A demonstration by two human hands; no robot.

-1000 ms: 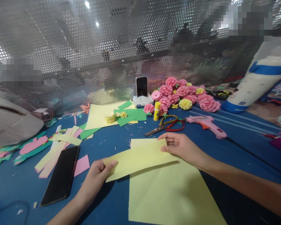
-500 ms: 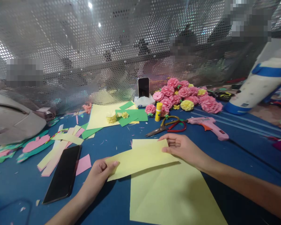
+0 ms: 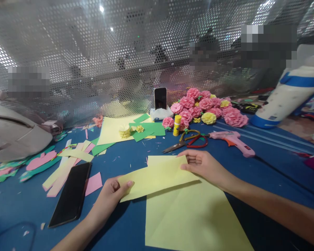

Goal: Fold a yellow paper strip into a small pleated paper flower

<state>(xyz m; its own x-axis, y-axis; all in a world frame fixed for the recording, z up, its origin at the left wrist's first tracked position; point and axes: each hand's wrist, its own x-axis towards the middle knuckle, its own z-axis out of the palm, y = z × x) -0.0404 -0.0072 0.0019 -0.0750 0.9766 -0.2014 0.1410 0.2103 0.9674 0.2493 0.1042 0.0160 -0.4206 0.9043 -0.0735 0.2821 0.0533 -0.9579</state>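
A strip of yellow paper [image 3: 157, 179] is stretched between both hands, tilted with its right end higher. My left hand [image 3: 115, 191] pinches the left end, thumb on top. At the other end, my right hand [image 3: 199, 165] grips the paper between thumb and fingers. Beneath the strip lies a larger yellow sheet [image 3: 188, 219], with a faint diagonal crease, partly covered by the strip. Just beyond my right hand are scissors [image 3: 184, 141] with yellow and red handles, and a pink glue gun [image 3: 234, 139].
Pink and yellow paper flowers [image 3: 205, 106] are heaped at the back, beside a glue stick [image 3: 177, 125] and a propped phone [image 3: 160, 99]. Another phone [image 3: 70, 195] and paper strips [image 3: 68, 164] lie at left. A white bottle [image 3: 290, 94] stands at right, a bag [image 3: 15, 129] at far left.
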